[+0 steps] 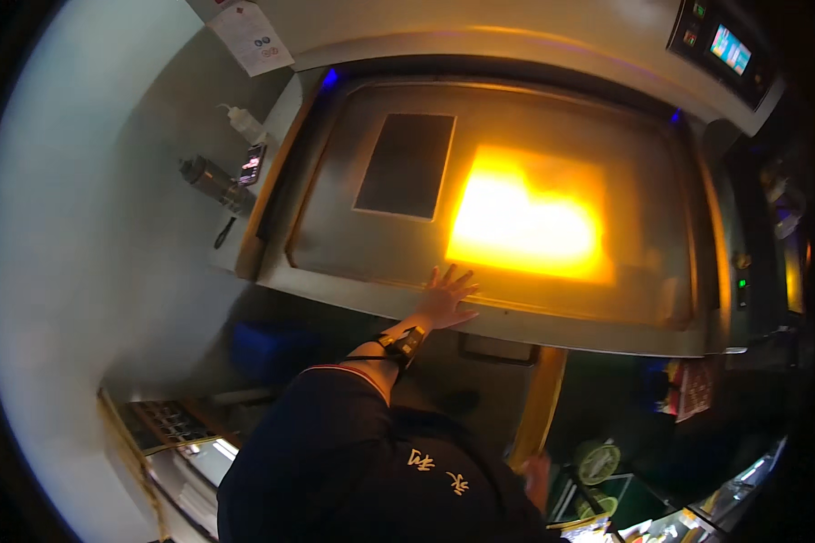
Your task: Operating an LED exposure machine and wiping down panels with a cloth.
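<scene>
While the left hand rests at the front rim of a wide, shallow tray near the middle of the frame, its fingers are fanned well apart, palm down, and it grips nothing. A dark band with gold-toned parts circles that wrist, just above a dark sleeve. Only part of the right hand shows, at the lower centre-right, beside the lower end of a long yellow strip; I cannot tell whether it is closed, or whether it touches the strip.

The tray spans the upper middle of the frame. On its surface, left of centre, lies a dark rectangular panel with a pale border, apart from the left fingers. To the panel's right, just beyond the fingertips, a yellow-white glow hides whatever is under it. Below the front rim is a dark handle.

Along the ledge at the left are a pale bottle, a phone with its screen lit and a dark tumbler. A printed sheet hangs at the upper left; a control panel with a lit screen sits at the upper right. Green baskets stand at the lower right.
</scene>
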`<state>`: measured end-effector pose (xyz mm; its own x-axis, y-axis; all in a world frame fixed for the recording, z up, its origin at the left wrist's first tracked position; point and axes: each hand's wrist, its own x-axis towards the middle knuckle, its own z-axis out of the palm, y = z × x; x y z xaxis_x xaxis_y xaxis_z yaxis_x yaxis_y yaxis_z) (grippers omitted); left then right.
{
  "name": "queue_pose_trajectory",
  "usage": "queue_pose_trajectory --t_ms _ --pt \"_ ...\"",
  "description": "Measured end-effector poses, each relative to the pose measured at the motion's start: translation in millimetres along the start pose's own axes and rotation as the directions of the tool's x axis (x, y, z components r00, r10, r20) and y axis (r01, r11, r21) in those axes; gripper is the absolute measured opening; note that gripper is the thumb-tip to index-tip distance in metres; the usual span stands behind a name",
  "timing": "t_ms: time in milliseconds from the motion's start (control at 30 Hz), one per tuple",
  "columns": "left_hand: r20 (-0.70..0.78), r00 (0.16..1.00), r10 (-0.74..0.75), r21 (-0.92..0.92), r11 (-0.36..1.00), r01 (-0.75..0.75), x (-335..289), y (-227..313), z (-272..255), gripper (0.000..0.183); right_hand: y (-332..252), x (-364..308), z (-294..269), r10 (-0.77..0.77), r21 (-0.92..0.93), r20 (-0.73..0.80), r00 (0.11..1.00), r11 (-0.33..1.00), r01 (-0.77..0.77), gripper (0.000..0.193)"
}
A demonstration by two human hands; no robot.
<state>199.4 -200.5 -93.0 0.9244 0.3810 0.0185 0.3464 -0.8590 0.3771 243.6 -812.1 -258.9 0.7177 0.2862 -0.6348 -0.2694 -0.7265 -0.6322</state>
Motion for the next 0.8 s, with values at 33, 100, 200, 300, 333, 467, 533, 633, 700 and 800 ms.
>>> queue_pose_trajectory --t_ms 33,100,200,300,333,467,533,633,700,800 --pt "-0.045 0.998 -0.046 0.052 0.997 0.049 -15.9 -23.8 -5.3 0.064 -79.5 -19.2 12.1 0.357 0.193 0.096 0.929 0.909 -0.369 0.058" --pt "-0.032 0.996 -0.086 0.031 0.996 0.087 -18.6 -23.8 1.0 0.062 -115.1 -96.8 -7.4 0.211 0.367 -0.131 0.969 0.918 -0.150 0.054" --pt "-0.046 0.995 -0.094 0.041 0.995 0.096 -17.4 -25.0 -0.6 0.062 -101.6 -111.4 -35.6 0.161 0.443 -0.308 0.938 0.897 -0.008 0.048" --pt "0.016 0.994 -0.106 0.032 0.994 0.106 -20.1 -19.0 -6.0 0.066 -112.0 -100.9 -77.9 0.025 0.376 -0.440 0.897 0.913 0.158 0.042" --pt "0.073 0.990 -0.119 0.026 0.993 0.118 -22.7 -20.7 -13.3 0.068 -122.1 -86.7 -94.5 -0.049 0.323 -0.454 0.890 0.922 0.216 0.040" --pt "0.137 0.959 -0.247 -0.135 0.955 0.265 -24.4 -19.6 -6.4 0.077 -246.7 -39.7 -129.6 -0.355 -0.214 -0.232 0.906 0.927 0.308 0.040" --pt "-0.205 0.979 -0.002 -0.011 1.000 0.000 -29.2 9.2 -37.5 0.086 -299.3 -18.3 -119.1 -0.478 -0.418 -0.073 0.875 0.811 0.409 0.033" --pt "-0.154 0.967 0.201 0.146 0.973 -0.179 -60.7 13.5 -106.5 0.087 -436.8 -19.8 -60.5 -0.734 -0.589 0.261 0.627 0.393 0.706 0.034" --pt "0.094 0.982 0.166 0.106 0.979 -0.176 -82.6 -19.4 -117.2 0.086 -502.2 1.8 -7.4 -0.840 -0.542 0.438 0.320 0.037 0.840 0.038" --pt "0.374 0.907 -0.196 0.046 0.980 0.193 -108.0 -79.6 -134.3 0.078 -560.1 9.9 85.8 -0.626 -0.561 0.633 0.455 0.033 0.827 0.042"
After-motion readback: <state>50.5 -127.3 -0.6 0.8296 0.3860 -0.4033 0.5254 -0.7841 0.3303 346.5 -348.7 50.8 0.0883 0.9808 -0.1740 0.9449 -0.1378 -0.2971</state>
